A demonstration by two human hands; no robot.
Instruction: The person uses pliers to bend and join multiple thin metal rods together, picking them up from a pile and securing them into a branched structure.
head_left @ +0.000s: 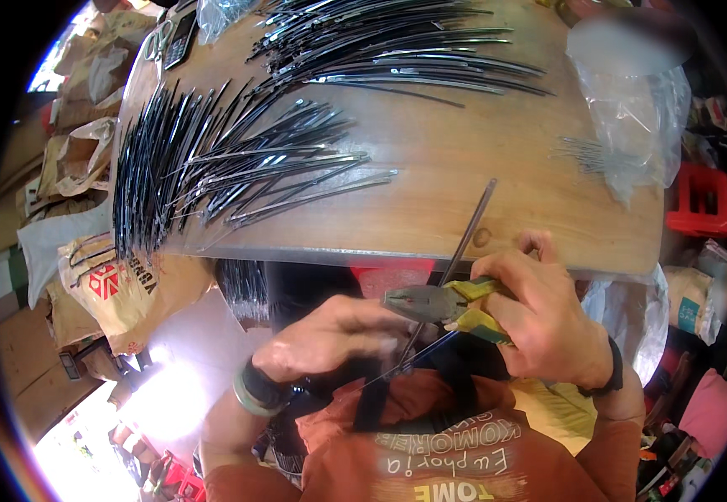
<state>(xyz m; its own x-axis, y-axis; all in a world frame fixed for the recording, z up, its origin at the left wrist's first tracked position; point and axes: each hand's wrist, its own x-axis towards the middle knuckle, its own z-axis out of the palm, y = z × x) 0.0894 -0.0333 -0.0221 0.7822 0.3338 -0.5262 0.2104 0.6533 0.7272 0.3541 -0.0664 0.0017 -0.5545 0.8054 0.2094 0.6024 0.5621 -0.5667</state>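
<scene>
In my right hand (539, 314) are pliers (422, 303) with yellow-green handles, the fingers wrapped round the grips and the jaws pointing left. A thin dark metal rod (474, 219) slants up past the pliers, its upper end over the table's near edge. My left hand (330, 336), partly smeared by motion, has its fingers closed at the rod's lower part, just left of the pliers. More long, thin dark metal rods lie in heaps on the table, one heap (238, 163) at the left and another heap (380, 50) at the far middle.
The wooden table (514, 159) has its near edge in front of my hands. Small thin wire pieces (585, 153) and a clear plastic bag (631, 125) lie at its right side. A red plastic stool (699, 201) stands to the right, a brown paper sack (133, 293) at the left.
</scene>
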